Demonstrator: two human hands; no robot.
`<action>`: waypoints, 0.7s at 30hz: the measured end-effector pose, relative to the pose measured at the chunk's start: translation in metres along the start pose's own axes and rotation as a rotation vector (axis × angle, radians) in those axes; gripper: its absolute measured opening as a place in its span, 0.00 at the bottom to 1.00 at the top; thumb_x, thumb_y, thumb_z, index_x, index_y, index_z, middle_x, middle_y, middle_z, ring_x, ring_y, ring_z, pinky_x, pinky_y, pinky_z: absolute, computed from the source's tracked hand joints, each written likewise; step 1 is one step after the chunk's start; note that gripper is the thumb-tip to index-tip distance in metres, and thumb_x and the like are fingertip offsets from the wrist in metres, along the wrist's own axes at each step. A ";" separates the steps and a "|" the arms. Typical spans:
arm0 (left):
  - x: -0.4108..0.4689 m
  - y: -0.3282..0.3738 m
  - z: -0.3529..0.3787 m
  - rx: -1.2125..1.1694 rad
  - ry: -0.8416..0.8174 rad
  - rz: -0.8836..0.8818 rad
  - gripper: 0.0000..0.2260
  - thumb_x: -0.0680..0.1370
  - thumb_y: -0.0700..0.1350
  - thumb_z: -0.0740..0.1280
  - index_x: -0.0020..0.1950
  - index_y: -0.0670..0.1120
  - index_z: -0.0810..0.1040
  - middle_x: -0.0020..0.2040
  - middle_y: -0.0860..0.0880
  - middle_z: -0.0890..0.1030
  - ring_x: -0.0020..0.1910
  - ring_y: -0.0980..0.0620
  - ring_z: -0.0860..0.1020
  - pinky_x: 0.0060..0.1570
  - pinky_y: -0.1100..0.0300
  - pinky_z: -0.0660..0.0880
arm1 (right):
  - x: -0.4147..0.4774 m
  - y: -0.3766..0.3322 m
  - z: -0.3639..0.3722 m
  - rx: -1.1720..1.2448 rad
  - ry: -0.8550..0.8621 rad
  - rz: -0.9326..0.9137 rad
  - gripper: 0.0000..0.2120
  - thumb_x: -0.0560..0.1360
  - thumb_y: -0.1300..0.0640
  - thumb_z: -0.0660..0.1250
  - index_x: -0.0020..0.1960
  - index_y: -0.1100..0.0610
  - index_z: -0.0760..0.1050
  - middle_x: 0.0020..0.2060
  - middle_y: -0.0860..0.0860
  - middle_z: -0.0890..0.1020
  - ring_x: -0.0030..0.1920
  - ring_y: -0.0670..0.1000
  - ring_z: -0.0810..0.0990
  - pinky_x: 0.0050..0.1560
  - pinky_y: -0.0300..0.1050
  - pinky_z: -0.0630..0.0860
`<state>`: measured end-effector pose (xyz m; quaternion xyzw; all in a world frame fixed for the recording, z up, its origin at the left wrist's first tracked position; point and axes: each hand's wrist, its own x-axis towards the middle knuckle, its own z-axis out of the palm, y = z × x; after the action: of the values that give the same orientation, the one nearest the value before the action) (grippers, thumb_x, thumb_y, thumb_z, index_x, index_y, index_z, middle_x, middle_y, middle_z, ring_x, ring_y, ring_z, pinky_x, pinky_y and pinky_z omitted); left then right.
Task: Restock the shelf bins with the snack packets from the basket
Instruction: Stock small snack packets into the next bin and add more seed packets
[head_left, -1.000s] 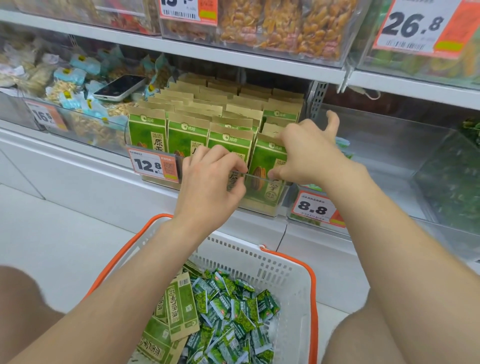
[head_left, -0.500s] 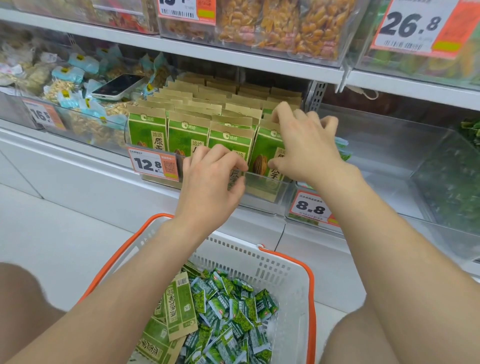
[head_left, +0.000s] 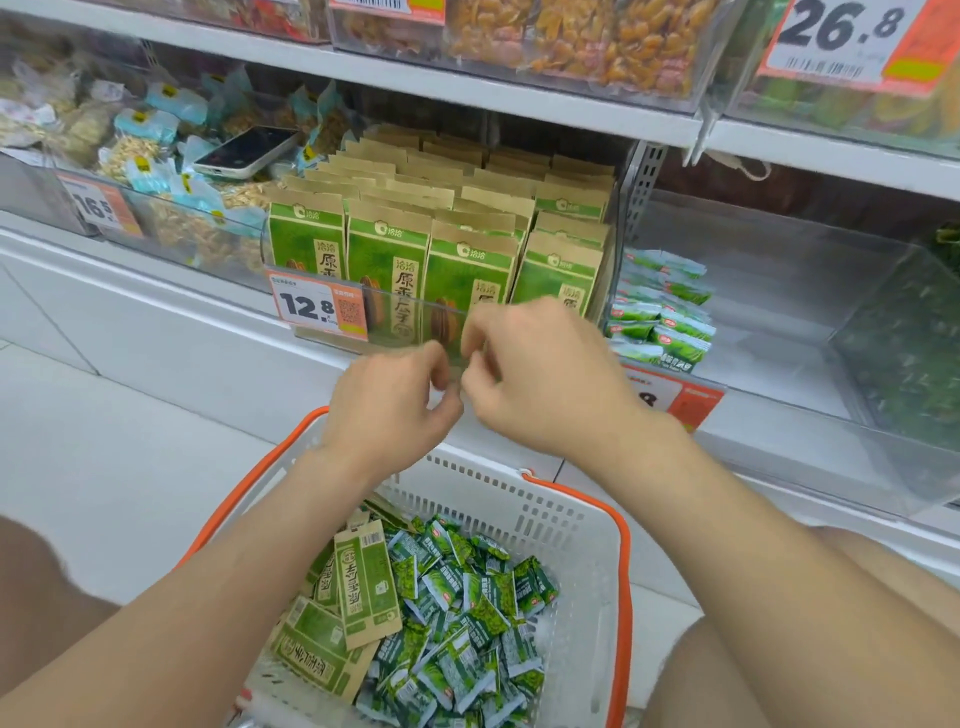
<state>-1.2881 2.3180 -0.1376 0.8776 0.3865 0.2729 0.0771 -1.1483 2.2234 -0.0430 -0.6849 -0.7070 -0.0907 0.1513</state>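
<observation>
Floor was plain white tile (head_left: 78, 441), spreading out to the left of the left hand (head_left: 389, 410) and below it. The shelving unit was white too: a boxy base (head_left: 156, 322) ran along behind both hands, and a shelf board (head_left: 519, 98) sat well above them. A perforated grey metal upright (head_left: 642, 182) stood above the right hand (head_left: 550, 384). Lighting was bright, flat and even, typical shop stuff.

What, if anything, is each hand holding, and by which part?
Cannot be told. The left hand and right hand curl, blurred, at the bin's clear front wall; whether either pinches it is unclear.
</observation>
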 end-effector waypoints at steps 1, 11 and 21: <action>-0.005 -0.007 0.005 0.044 -0.172 -0.078 0.09 0.74 0.58 0.62 0.44 0.53 0.73 0.38 0.53 0.79 0.40 0.45 0.77 0.34 0.54 0.68 | -0.004 -0.008 0.007 -0.003 -0.118 -0.028 0.07 0.73 0.55 0.63 0.47 0.52 0.78 0.35 0.51 0.79 0.40 0.59 0.80 0.37 0.49 0.77; -0.114 -0.069 0.092 0.526 -1.187 -0.014 0.11 0.82 0.37 0.64 0.65 0.45 0.74 0.58 0.45 0.78 0.52 0.43 0.81 0.50 0.48 0.81 | -0.031 -0.043 0.088 -0.092 -0.846 -0.224 0.04 0.79 0.60 0.64 0.46 0.55 0.71 0.39 0.51 0.70 0.33 0.51 0.73 0.28 0.42 0.64; -0.151 -0.068 0.131 0.575 -1.410 0.288 0.40 0.80 0.32 0.68 0.85 0.49 0.51 0.86 0.45 0.43 0.69 0.33 0.73 0.55 0.47 0.77 | -0.028 -0.049 0.106 -0.114 -0.921 -0.258 0.04 0.81 0.60 0.63 0.54 0.57 0.76 0.40 0.51 0.74 0.33 0.50 0.73 0.28 0.43 0.65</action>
<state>-1.3444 2.2665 -0.3340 0.8710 0.1838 -0.4540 0.0379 -1.2063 2.2308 -0.1481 -0.5675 -0.7737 0.1656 -0.2278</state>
